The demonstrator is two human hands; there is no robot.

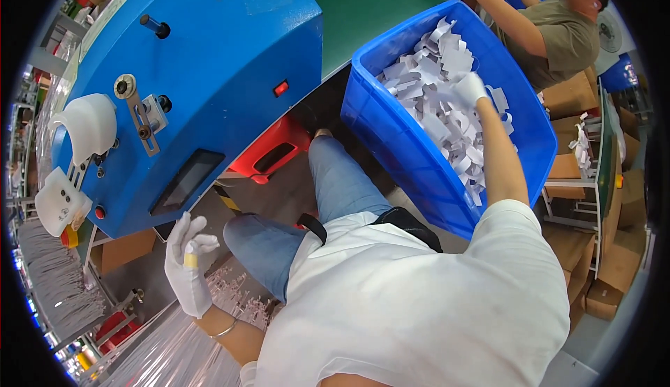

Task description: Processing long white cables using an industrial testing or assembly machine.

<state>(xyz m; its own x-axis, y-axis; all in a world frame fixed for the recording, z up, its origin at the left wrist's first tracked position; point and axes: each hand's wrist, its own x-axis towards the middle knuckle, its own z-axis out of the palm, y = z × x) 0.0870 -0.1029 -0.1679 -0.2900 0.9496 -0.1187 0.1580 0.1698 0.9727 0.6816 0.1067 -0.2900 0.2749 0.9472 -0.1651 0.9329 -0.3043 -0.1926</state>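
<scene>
My right hand (470, 90), in a white glove, reaches into a large blue plastic bin (412, 139) on my right. The bin holds a heap of curled white pieces (436, 118) that look like thin card or plastic sheet. That hand touches or hovers just over the heap; its fingers are blurred and blend with the pieces, so a grip cannot be made out. My left hand (187, 265), also gloved and with yellow tape round one finger, is raised beside my knee. Its fingers are apart and loosely bent, with nothing in them, below the front of a blue machine (230, 59).
The machine carries a dark screen (187, 181), a red switch (280, 88), a slotted metal arm (143, 122) and white guards (87, 125). A red container (272, 151) is under it. Long pale strands (153, 352) lie at lower left. Another person (551, 38) works beyond the bin, near cardboard boxes (569, 97).
</scene>
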